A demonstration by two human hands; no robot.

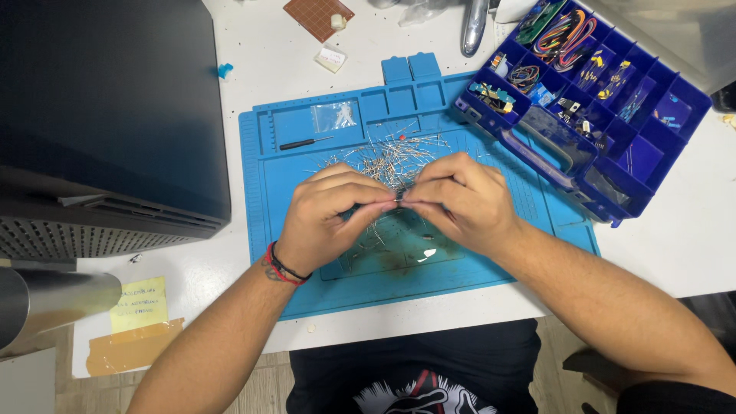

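Observation:
My left hand (pixel 330 216) and my right hand (pixel 460 201) meet fingertip to fingertip over a blue work mat (pixel 299 284). Between them they pinch a small wire-legged electronic part (pixel 399 201), mostly hidden by the fingers. Just beyond the hands lies a scattered pile of thin wire-legged components (pixel 391 157) on the mat. My left wrist wears red and black bands.
A small black screwdriver (pixel 305 142) and a clear bag (pixel 334 116) lie in the mat's top trays. An open blue compartment box (pixel 598 92) with parts and wires stands at right. A dark computer case (pixel 107 115) fills the left. A brown perforated board (pixel 317 15) lies at the back.

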